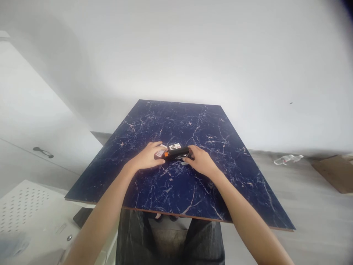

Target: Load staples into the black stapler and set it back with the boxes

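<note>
A small black object with an orange end, which looks like a stapler [178, 152], lies crosswise between my hands, low over the table. My left hand [149, 156] curls around its orange end, thumb in front and fingers behind. My right hand [201, 160] pinches the other end between thumb and forefinger. Just behind the stapler is a small white box [174, 146] with a dark picture. A small red item with a white label [160, 152] shows inside the curve of my left hand. Under the right thumb, a pale flat piece [184, 163] peeks out.
The dark blue marbled tabletop [171, 121] stands close to a white wall [193, 55]. To the left are a white cabinet with a dark handle [43, 151] and a white perforated unit [24, 202]. A clear bottle [285, 159] and brown cardboard [335, 173] lie on the floor at right.
</note>
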